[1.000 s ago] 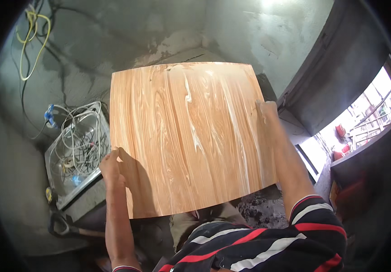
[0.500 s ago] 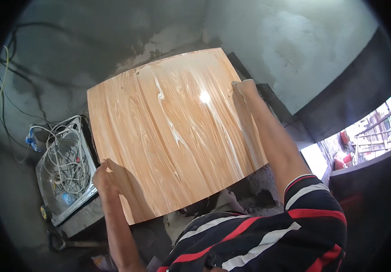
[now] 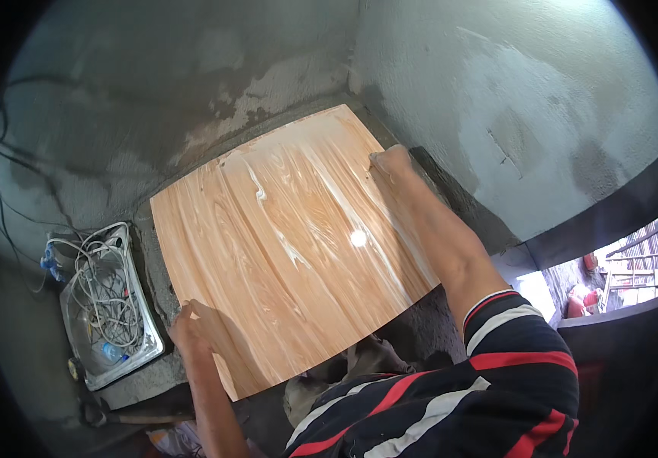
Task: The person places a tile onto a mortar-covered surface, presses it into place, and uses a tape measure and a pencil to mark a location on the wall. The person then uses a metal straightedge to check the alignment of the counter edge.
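A large glossy square panel with a wood-grain pattern (image 3: 291,244) spans the middle of the view, tilted counterclockwise, its far corner close to the concrete room corner. My left hand (image 3: 190,330) grips the panel's left edge near its lower corner, fingers bent over it. My right hand (image 3: 394,162) holds the opposite edge near the top, fingers curled on it, with my forearm lying across the panel's right side. Part of the underside and whatever supports it are hidden.
Grey plastered walls (image 3: 504,114) rise behind and to the right. At left, a metal sink basin (image 3: 153,347) holds tangled cables (image 3: 104,298); more cords hang above. A long-handled tool (image 3: 146,418) lies below. An opening (image 3: 634,267) at right shows bamboo poles outside.
The panel has turned counterclockwise in the view and shifted left, nearer the wall corner, both hands still on it. The camera's view has shifted too, showing more of the right wall.
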Available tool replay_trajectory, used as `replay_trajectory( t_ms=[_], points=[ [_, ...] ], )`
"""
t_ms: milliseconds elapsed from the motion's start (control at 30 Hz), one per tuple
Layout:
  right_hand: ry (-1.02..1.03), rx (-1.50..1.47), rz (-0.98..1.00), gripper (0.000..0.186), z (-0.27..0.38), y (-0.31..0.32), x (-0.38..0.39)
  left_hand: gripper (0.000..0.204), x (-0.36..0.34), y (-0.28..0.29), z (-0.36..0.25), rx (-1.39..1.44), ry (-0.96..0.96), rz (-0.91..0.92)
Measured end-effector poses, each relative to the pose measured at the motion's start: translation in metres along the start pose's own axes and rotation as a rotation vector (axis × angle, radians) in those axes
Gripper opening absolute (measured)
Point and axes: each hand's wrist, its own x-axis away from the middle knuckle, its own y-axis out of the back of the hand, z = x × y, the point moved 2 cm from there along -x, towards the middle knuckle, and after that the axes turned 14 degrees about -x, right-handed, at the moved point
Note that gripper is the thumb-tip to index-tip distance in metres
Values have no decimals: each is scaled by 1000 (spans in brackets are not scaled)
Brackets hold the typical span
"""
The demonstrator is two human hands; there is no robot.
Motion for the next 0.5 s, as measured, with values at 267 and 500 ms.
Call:
replay_trajectory(
  t_ms=[267, 500],
  points=[
    [-20, 46, 46, 42, 1, -14, -58, 14, -19, -34, 7, -33, -34, -13],
    [15, 87, 57, 38, -8, -15, -99, 12, -7, -86, -1, -128, -30, -67]
  ],
)
